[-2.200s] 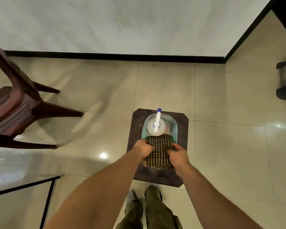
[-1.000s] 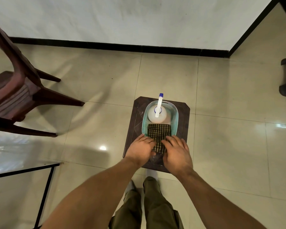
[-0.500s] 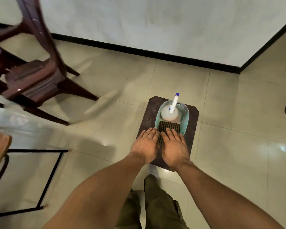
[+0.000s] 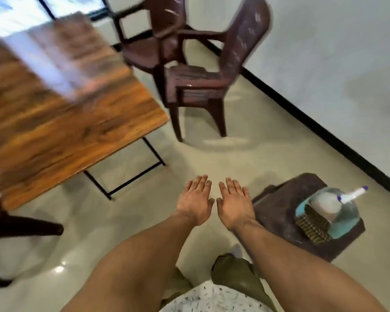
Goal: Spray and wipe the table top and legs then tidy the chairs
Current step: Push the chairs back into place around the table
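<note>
My left hand [image 4: 195,199] and my right hand [image 4: 234,202] hover side by side over the bare floor, palms down, fingers spread, holding nothing. At the right, a low dark stool [image 4: 286,203] carries a teal basket [image 4: 345,224]. Inside it stand a white spray bottle [image 4: 327,204] with a blue-tipped nozzle and a folded checked cloth [image 4: 313,226]. The wooden table [image 4: 61,104] with black metal legs fills the upper left. Two stacked dark brown plastic chairs [image 4: 203,79] stand beyond its corner, with another chair [image 4: 149,41] behind them. The picture is blurred.
A white wall with a black skirting [image 4: 324,129] runs diagonally along the right. A dark chair leg [image 4: 25,228] reaches in at the left edge below the table. Glossy beige floor tiles lie between the table, chairs and stool. Windows show at the top left.
Both hands have let go of the cloth and lifted away from the basket. The view has swung left, so the stool sits at the right and the table and chairs have come into view.
</note>
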{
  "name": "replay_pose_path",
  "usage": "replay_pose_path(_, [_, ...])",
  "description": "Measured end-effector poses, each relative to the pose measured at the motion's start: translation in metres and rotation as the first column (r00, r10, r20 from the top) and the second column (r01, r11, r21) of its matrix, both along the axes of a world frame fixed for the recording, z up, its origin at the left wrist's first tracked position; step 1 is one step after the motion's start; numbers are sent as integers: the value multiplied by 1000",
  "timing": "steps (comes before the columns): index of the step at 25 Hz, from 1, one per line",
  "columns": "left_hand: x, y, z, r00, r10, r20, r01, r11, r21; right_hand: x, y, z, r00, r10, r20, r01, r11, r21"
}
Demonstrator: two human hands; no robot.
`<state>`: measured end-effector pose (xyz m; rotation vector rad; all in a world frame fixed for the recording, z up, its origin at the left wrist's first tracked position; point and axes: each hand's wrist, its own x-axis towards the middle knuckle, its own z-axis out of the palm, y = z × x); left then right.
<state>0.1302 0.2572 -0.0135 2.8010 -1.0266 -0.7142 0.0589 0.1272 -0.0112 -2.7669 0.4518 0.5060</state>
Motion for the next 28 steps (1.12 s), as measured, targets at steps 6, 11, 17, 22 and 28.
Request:
replay_pose_path(6, [15,220,17,932,358,59,-359,933,1,63,200,14,944,327,47,-328,945,15])
replay_pose_path(11, [6,389,20,779,622,80,-625,781,8,103,361,20,819,570,71,-572,820,18])
replay_pose_path(17, [8,559,15,524,843,123,-850,527,11,158,551,18,572,815,99,-820,573,18])
replay_pose_path(22, [49,701,7,313,944,108,-948,317,-19,223,709,5,393,913,106,-919,389,61])
replay_pose_path(28, [84,872,30,129,985,119,-991,133,-33,295,907,13,194,973,126,-981,192,28])
